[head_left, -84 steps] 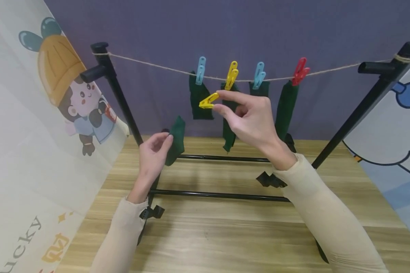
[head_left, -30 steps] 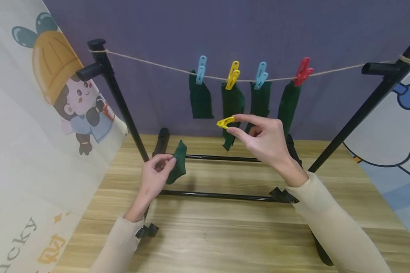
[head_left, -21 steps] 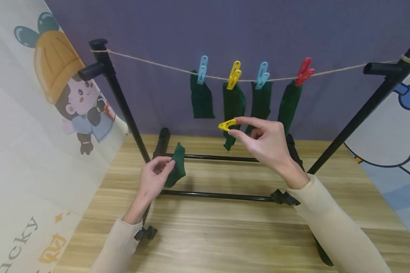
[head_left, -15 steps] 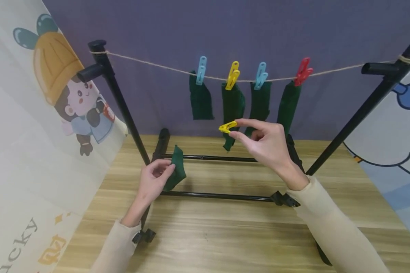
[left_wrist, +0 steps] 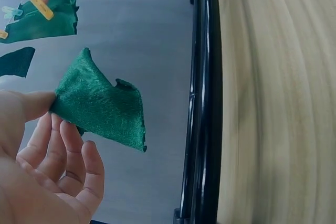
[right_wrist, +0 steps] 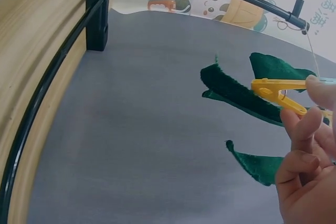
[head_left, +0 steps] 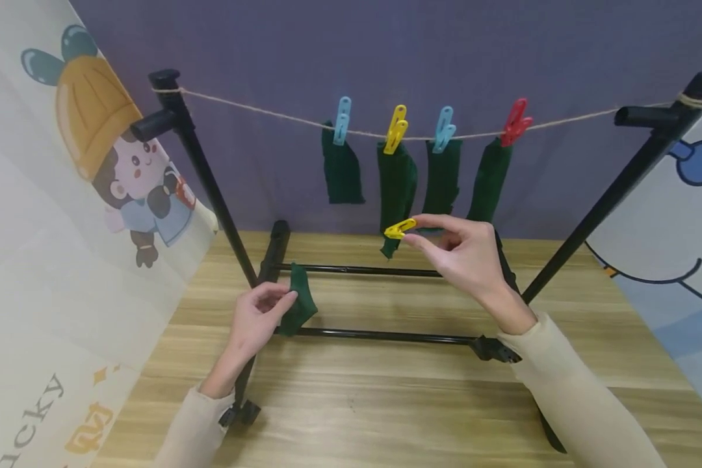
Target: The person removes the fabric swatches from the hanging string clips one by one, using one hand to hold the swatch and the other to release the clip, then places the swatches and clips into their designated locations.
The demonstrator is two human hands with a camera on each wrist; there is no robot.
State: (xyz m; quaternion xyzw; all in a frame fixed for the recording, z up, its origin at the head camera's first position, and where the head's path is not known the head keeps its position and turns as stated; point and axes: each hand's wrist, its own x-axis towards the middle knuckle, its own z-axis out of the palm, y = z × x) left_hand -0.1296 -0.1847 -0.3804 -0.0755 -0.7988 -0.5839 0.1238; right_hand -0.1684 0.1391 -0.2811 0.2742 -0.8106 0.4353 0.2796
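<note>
My left hand point(head_left: 260, 318) pinches a small piece of dark green cloth point(head_left: 299, 305) between thumb and fingers, low by the rack's left post. In the left wrist view the cloth point(left_wrist: 102, 103) spreads out flat with a notched edge. A yellow clothespin point(head_left: 400, 229) sits between the thumb and index finger of my right hand point(head_left: 465, 257), in front of the hanging cloths. The right wrist view shows this clothespin point(right_wrist: 278, 90) side-on, its handles between the fingertips. Above, several green cloth pieces point(head_left: 344, 172) hang from a string point(head_left: 257, 110), held by blue, yellow and red clothespins point(head_left: 515, 122).
A black rack point(head_left: 210, 182) carries the string between two posts, with crossbars point(head_left: 374, 335) low over the wooden table point(head_left: 351, 403). Behind stands a dark blue-grey backdrop point(head_left: 269, 39). Printed cartoon panels point(head_left: 111, 130) flank both sides.
Both hands have come down from nearer the string, still holding the green cloth and the yellow clothespin. The right hand has also shifted rightward. The hanging cloths stay in place.
</note>
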